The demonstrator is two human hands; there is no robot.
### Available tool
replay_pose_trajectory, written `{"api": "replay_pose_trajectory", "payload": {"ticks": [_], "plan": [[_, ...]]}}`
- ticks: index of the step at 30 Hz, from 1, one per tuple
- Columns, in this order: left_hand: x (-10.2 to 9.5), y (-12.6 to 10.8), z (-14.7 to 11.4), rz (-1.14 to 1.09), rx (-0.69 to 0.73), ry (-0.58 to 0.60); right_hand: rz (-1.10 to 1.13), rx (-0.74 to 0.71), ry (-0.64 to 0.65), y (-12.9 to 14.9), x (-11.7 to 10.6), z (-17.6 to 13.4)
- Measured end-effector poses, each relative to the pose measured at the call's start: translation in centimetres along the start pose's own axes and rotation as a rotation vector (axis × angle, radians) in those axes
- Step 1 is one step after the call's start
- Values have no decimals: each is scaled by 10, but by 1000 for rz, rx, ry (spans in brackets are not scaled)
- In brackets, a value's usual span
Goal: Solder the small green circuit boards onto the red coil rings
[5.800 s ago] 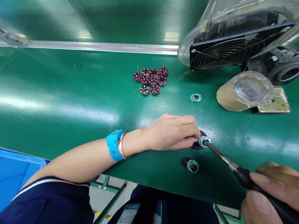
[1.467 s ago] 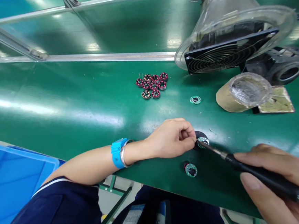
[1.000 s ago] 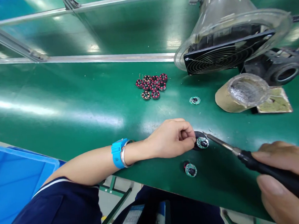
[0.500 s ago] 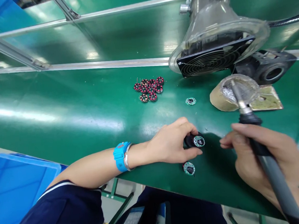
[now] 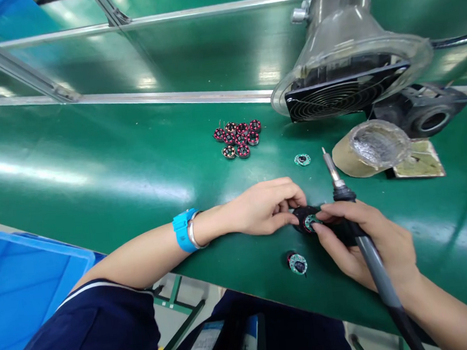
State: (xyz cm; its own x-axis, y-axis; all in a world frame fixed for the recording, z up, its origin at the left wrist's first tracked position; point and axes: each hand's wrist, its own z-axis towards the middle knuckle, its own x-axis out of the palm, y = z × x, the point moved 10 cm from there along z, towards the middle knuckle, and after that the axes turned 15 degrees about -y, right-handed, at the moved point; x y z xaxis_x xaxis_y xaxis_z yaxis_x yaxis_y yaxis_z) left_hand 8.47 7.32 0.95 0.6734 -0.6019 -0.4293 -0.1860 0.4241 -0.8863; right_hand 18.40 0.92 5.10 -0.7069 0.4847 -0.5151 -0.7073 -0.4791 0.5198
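Note:
My left hand (image 5: 270, 205) has thumb and curled fingertips against the left side of a black round holder (image 5: 301, 221). A small green circuit board (image 5: 310, 222) sits on the holder's near side. My right hand (image 5: 378, 239) grips a soldering iron (image 5: 371, 256), its bare tip pointing up and away from the board. The same hand's thumb and forefinger touch the board's right edge. Nearer the table edge lies a second round board (image 5: 297, 264) on a wound coil. A loose round board (image 5: 302, 160) lies beyond my hands.
Several red-wound coils (image 5: 241, 138) are grouped on the green table (image 5: 142, 150). A paper-wrapped cup (image 5: 351, 157) with a silvery inside stands at right, near a black stand (image 5: 423, 114). Above hangs a fume hood with a fan grille (image 5: 341, 99). A blue bin (image 5: 37, 309) is at left.
My right hand moved left with the soldering iron, its tip leaving the cup, and its thumb and forefinger came onto the board. My left fingers shifted on the black holder.

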Motion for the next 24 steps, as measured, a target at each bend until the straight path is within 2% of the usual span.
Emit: {"api": "replay_pose_trajectory", "payload": {"ticks": [4, 9, 13, 17, 24], "plan": [[-4, 0, -4, -4, -71, -49, 41, 9, 19, 0, 2, 0], [8, 8, -6, -154, -258, -56, 82, -23, 15, 5, 0, 1], [11, 13, -6, -182, -305, -80, 175, -103, 28, 16, -2, 0], [12, 20, -11, -209, -389, -75, 149, -174, 19, 20, -4, -1], [6, 18, -13, -99, -361, -99, 188, -155, 81, 19, 4, -5]]}}
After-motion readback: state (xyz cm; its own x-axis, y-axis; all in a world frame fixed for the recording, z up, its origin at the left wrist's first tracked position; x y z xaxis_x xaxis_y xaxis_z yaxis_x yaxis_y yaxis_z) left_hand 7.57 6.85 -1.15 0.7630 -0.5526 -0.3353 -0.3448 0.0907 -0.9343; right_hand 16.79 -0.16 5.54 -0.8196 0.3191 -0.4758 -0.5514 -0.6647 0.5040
